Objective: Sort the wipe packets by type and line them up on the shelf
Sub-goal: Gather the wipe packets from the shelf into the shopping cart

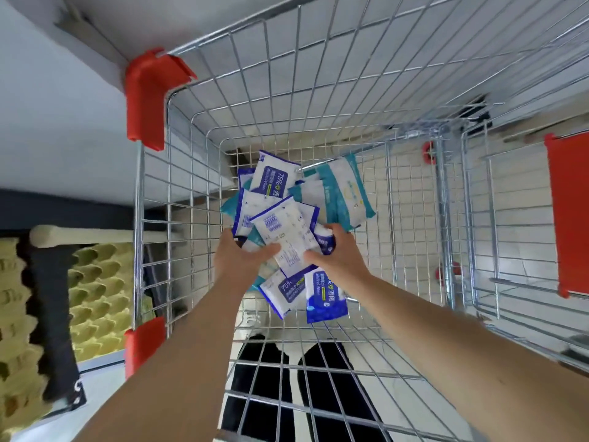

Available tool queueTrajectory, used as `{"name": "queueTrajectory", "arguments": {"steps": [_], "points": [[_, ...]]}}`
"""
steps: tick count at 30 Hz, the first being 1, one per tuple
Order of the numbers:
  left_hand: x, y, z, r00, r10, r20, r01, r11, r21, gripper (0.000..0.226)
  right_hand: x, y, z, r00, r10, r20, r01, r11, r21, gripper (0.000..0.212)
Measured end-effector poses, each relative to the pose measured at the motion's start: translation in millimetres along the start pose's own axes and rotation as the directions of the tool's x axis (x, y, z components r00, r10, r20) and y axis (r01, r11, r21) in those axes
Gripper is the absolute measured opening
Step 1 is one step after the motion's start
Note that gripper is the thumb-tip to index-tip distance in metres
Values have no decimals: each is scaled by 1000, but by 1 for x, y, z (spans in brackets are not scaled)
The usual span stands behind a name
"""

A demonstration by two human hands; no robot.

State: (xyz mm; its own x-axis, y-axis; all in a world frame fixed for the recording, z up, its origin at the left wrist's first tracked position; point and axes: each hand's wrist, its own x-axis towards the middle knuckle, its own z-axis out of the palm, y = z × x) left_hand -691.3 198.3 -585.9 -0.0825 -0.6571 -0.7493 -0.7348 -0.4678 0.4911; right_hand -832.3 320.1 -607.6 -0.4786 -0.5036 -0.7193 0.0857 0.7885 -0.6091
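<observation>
Several wipe packets lie heaped at the bottom of a wire shopping cart [398, 193]. Some are blue and white alcohol wipe packets [274, 178], others are teal and white packets [345, 189]. Both my arms reach down into the cart. My left hand [237, 258] and my right hand [341, 256] grip a bundle of blue packets between them, with one blue packet [283, 232] on top, back side up with a barcode. Two more blue packets [323, 296] stick out below my hands.
The cart has red plastic corner guards [146, 97] and a red handle part [569, 215] at right. A white shelf surface [47, 116] runs along the left, with yellow-green egg-crate trays [95, 295] lower down. My dark-trousered legs [287, 393] show through the cart's mesh.
</observation>
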Motion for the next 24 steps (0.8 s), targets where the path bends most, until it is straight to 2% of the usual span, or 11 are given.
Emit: {"name": "queueTrajectory", "arguments": {"steps": [3, 6, 9, 13, 18, 21, 24], "points": [[-4, 7, -3, 1000, 21, -3, -21, 987, 157, 63, -6, -9, 0, 997, -40, -66, 24, 971, -236, 61], [-14, 15, -11, 998, 70, -3, -65, 946, 317, 65, -18, -23, -4, 989, -100, -109, 41, 894, -446, 70], [-38, 28, -22, 986, 166, 22, -151, 826, 543, 57, -37, -45, -16, 987, -148, -63, 80, 791, -607, 64], [-85, 59, -48, 952, 300, 57, -248, 652, 717, 32, -74, -87, -32, 957, -288, 20, 228, 712, -664, 50], [-165, 106, -98, 871, 491, 15, -300, 508, 808, 24, -146, -159, -53, 882, -464, 81, 405, 660, -633, 48], [-221, 123, -137, 804, 593, -49, -317, 497, 808, 27, -197, -203, -63, 787, -600, 145, 526, 530, -665, 35], [-276, 126, -180, 718, 678, -157, -333, 532, 778, 34, -253, -248, -65, 681, -697, 224, 630, 403, -664, 35]]}}
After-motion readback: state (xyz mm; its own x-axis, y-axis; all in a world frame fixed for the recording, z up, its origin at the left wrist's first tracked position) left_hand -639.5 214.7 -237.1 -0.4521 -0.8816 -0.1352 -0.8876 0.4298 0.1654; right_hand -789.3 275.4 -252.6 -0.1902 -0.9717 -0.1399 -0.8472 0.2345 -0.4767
